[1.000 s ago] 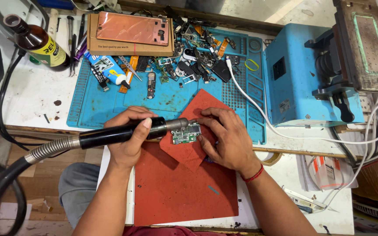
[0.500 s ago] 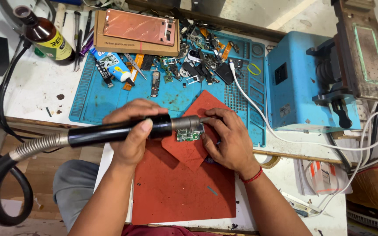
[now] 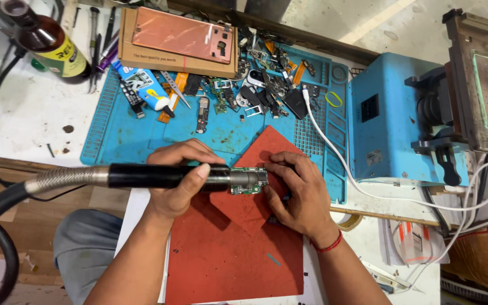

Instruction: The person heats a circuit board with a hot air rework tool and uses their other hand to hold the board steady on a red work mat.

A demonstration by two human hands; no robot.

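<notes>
Messy and full, the white counter (image 3: 35, 121) holds a blue mat (image 3: 221, 133) with many small phone parts scattered on it. A red mat (image 3: 227, 254) lies at the near side, with a smaller red square on top of it.

A small green circuit board (image 3: 249, 183) sits on the red square, in the middle of the scene. It looks thin, light and stiff, and I think it could crack or get scratched, so it is best held by its edges. It may also be hot near the tool tip.

The left hand (image 3: 179, 178) wraps its fingers around a black hot air tool (image 3: 165, 175), with the pointing finger stretched along it. The metal tip of the tool is right over the board. A thick grey hose runs off to the left.

The right hand (image 3: 300, 195) rests on the right side of the board, fingers bent and pressed down at its edge to keep it from sliding.

Far on the left stands a brown bottle (image 3: 46, 42). A flat box (image 3: 179, 42) with a pink phone back lies at the far side. A blue machine (image 3: 393, 121) stands on the right, with a white cable beside it.

Compared with a moment ago, the hands, tool and board sit in almost the same place. Only the view has shifted a little.
</notes>
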